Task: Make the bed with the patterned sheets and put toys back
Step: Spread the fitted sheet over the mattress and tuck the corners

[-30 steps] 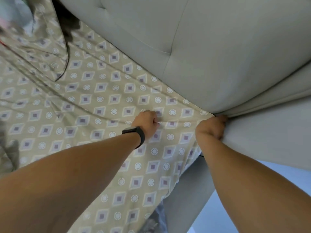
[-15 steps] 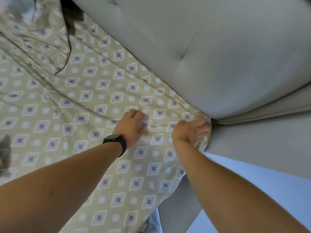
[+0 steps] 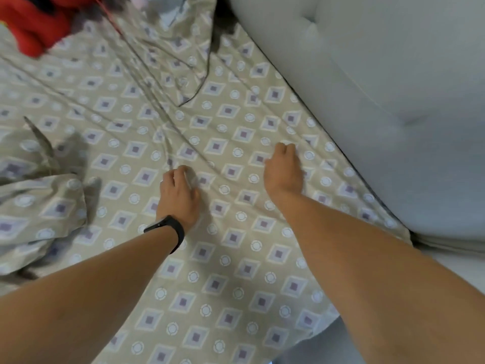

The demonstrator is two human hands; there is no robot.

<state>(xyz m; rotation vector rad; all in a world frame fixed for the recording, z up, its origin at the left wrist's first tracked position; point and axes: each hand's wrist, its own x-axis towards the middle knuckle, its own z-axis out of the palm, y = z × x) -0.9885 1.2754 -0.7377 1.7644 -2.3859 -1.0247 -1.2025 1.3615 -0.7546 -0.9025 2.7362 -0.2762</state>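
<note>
Change: both of your hands have left the bed's corner by the headboard, where the right one was tucking cloth into the gap, and now lie flat further in on the sheet; a red toy has come into view.
Left hand: your left hand [image 3: 178, 195] presses palm down on the beige patterned sheet with purple diamonds and white rings [image 3: 231, 271], fingers spread and straight, grasping nothing. A black band [image 3: 168, 229] sits on its wrist.
Right hand: your right hand [image 3: 284, 170] rests on the same sheet nearer the headboard edge, fingers extended with the tips slightly bent onto the cloth; it holds nothing.
Sheet: it covers the mattress up to the headboard edge, with long creases running away from your hands toward the far side of the bed.
Loose bedding: a bunched fold of the same patterned cloth [image 3: 39, 206] lies at the left edge of the bed, and another rumpled piece [image 3: 178, 48] lies at the far edge against the headboard.
Toy: the red plush toy [image 3: 31, 24] lies on the bed at the far left corner, blurred, well apart from both hands.
Headboard: the pale grey tufted padded headboard [image 3: 380, 101] runs along the right edge of the bed.
</note>
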